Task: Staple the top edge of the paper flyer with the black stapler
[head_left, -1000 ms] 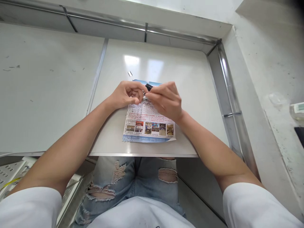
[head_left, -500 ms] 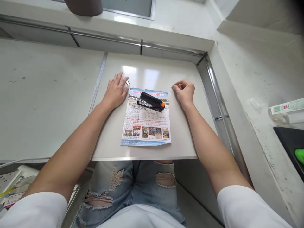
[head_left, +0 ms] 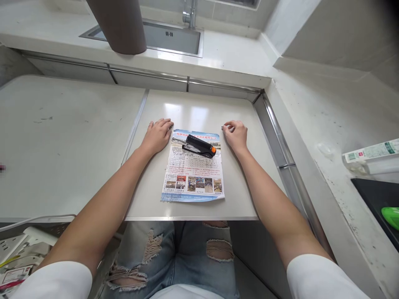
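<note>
A black stapler (head_left: 200, 146) with an orange end lies slantwise on a printed sheet (head_left: 195, 196), its metal staple rail sticking out to the left. My left hand (head_left: 158, 135) rests on the table at the sheet's upper left corner, palm down, fingers stretched out; what lies under its fingertips is hidden. On the other side, just off the sheet's upper right corner, my right hand (head_left: 236, 136) is closed in a pinch. Something tiny and dark shows at its fingertips, too small to name. Neither hand touches the stapler.
The white table (head_left: 199, 211) meets a raised counter with a sink (head_left: 173, 39) and a brown cylindrical container (head_left: 124, 29). On the right ledge lie a clear package (head_left: 370, 155) and a black tray (head_left: 370, 199) with a green object (head_left: 390, 216). A white cable (head_left: 37, 219) runs at left.
My view has tilted up, showing more sink and the faucet. My left hand's spread fingers have come together, covering a small shiny piece seen beside them before. My right hand keeps its pinch.
</note>
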`<action>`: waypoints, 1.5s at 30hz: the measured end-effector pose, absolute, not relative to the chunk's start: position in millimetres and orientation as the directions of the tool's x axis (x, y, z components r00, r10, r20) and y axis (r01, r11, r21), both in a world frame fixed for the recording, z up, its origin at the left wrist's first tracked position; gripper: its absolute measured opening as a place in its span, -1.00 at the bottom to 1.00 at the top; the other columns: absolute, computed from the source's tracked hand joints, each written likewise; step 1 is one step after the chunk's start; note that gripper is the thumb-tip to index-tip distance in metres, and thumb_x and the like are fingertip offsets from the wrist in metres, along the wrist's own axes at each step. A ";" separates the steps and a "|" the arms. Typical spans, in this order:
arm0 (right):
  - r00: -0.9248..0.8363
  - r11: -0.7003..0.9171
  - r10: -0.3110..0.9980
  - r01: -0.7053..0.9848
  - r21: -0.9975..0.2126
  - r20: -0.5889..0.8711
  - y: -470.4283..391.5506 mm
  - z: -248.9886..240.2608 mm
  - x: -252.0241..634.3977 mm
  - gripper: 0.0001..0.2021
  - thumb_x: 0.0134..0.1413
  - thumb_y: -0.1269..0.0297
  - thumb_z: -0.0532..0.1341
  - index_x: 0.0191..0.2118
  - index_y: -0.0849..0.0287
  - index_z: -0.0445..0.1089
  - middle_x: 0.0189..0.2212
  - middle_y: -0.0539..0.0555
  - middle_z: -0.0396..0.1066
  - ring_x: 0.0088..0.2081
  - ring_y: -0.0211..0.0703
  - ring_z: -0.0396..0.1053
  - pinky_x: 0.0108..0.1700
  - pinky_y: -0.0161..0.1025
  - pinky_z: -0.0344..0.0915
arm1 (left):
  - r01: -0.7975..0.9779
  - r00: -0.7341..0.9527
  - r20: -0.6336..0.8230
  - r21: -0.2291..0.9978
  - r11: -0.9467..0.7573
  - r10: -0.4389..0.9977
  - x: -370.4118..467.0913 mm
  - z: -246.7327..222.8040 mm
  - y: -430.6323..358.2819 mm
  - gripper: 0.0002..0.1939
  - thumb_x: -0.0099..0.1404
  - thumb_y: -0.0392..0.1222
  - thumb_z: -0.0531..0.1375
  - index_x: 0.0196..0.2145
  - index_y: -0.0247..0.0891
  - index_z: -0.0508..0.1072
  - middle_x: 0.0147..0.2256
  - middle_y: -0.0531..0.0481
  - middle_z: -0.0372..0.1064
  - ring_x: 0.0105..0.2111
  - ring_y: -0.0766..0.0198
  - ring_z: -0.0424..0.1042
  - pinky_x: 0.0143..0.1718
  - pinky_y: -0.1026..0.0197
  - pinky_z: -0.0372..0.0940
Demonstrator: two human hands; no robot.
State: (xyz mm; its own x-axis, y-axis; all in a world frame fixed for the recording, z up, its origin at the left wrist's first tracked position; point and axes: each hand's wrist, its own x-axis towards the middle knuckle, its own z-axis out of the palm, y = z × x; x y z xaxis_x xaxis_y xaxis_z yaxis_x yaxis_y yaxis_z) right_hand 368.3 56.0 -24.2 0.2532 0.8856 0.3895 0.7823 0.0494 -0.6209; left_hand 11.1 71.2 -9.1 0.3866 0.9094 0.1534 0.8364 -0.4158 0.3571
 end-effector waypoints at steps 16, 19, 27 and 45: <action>-0.477 0.602 0.795 0.547 -0.582 0.374 5.3 -2.7 302.6 -0.55 0.30 -0.09 0.33 0.15 0.07 0.48 -0.01 0.15 0.61 -0.07 0.06 0.53 -0.02 -0.02 0.40 | 0.500 0.424 0.539 0.530 -0.685 0.727 19.0 -6.1 55.1 -0.81 0.64 -0.15 0.05 -0.05 -0.14 0.46 -0.29 -0.04 0.55 -0.25 0.13 0.50 -0.08 0.02 0.41; -0.461 0.602 0.798 0.562 -0.567 0.389 7.0 -9.2 298.0 -0.63 0.27 0.04 0.33 0.09 0.10 0.51 -0.05 0.16 0.63 -0.08 0.09 0.54 -0.01 -0.01 0.41 | 0.428 0.529 0.557 0.476 -0.768 0.640 22.8 -2.1 46.9 -0.73 0.66 -0.11 0.01 0.01 -0.11 0.51 -0.33 -0.01 0.52 -0.24 0.09 0.50 -0.02 -0.03 0.41; -0.456 0.611 0.791 0.543 -0.576 0.408 9.8 -9.6 295.3 -0.65 0.24 0.02 0.32 0.01 0.14 0.51 -0.14 0.14 0.62 -0.17 0.05 0.51 -0.06 -0.03 0.39 | 0.448 0.502 0.609 0.424 -0.787 0.614 25.6 -5.6 50.1 -0.70 0.68 0.04 0.05 0.07 -0.05 0.54 -0.11 -0.11 0.50 -0.01 0.01 0.50 0.13 -0.10 0.38; -0.456 0.580 0.812 0.564 -0.588 0.364 10.4 -9.1 295.5 -0.53 0.28 -0.21 0.30 0.03 0.09 0.50 -0.15 0.15 0.57 -0.14 0.12 0.47 -0.03 0.04 0.40 | 0.584 0.477 0.405 0.517 -0.626 0.780 26.2 3.4 39.6 -0.73 0.66 0.01 0.06 0.14 -0.05 0.46 -0.14 -0.08 0.55 0.01 -0.03 0.51 0.21 -0.18 0.32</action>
